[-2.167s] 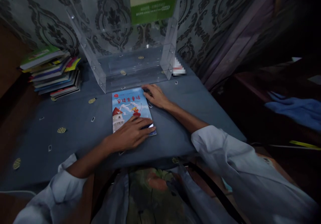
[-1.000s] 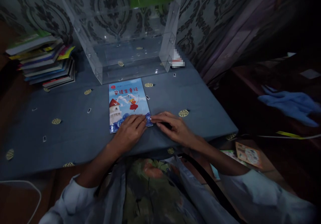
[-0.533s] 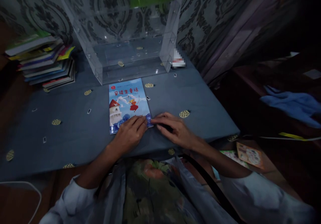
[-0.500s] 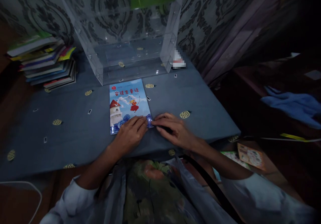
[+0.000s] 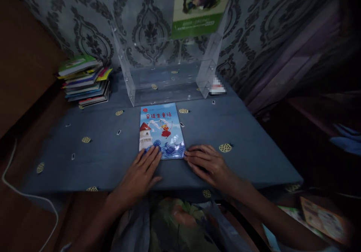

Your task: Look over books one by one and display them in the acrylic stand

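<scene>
A blue children's book [image 5: 160,128] lies closed on the cloth-covered table, its cover showing a red-roofed tower, a figure in red and curling waves. My left hand [image 5: 145,169] rests open, its outstretched fingertips flat on the cover's lower left part and its thumb apart on the cloth. At the book's lower right corner is my right hand [image 5: 208,165], with loosely curved fingers pointing left and the fingertips touching the corner. Nothing appears lifted in either hand.
Behind the book stands a clear acrylic rack [image 5: 166,94] with a green-edged book [image 5: 197,22] upright in its upper part. A stack of books [image 5: 87,81] sits at the back left. A white cable [image 5: 34,196] hangs at the left. More books [image 5: 323,218] lie low at the right.
My left hand has slid left along the book's lower edge, and its fingers have straightened. My right hand remains at the corner. The view has shifted, showing more of the rack's upper book.
</scene>
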A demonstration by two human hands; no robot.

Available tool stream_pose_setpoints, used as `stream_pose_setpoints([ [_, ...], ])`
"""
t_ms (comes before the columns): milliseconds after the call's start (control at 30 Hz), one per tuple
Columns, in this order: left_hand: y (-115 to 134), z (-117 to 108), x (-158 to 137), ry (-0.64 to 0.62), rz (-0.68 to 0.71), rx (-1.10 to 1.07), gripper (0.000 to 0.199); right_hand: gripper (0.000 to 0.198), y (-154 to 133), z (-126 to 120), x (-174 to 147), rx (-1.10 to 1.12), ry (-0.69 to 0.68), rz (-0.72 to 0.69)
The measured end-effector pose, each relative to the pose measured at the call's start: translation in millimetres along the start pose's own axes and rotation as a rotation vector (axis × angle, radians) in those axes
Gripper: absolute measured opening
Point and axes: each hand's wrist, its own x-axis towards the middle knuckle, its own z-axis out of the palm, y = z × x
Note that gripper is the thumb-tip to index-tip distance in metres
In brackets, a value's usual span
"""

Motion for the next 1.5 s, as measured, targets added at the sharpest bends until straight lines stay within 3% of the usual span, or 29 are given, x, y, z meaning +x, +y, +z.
stream_pose_setpoints([
  [200, -7, -6, -21, -0.052, -0.122, -0.037, 0.078, 0.018, 1, 2, -1, -0.013, -0.002, -0.013],
  [500, -16, -4, -15, -0.060, -0.143, -0.108, 0.071, 0.016, -10, -1, 18, -0.050, -0.035, -0.030],
  [700, -49, -6, 15, -0.081, -0.147, -0.147, 0.062, 0.016, -8, 2, 15, -0.063, -0.004, -0.024],
  [1000, -114, -9, 83, -0.171, -0.206, -0.205, 0.059, 0.019, -7, 0, 15, -0.021, -0.033, -0.014],
  [1200, -142, 7, 102, -0.060, -0.227, -0.209, 0.053, 0.016, -7, -5, 24, -0.006, -0.074, -0.013],
  [1367, -142, 19, 98, 0.062, -0.227, -0.224, 0.052, 0.015, -2, 1, 40, 0.002, -0.131, -0.029],
  [1500, -140, 24, 99, 0.094, -0.257, -0.237, 0.055, 0.022, 3, 16, 63, -0.013, -0.266, -0.070],
])
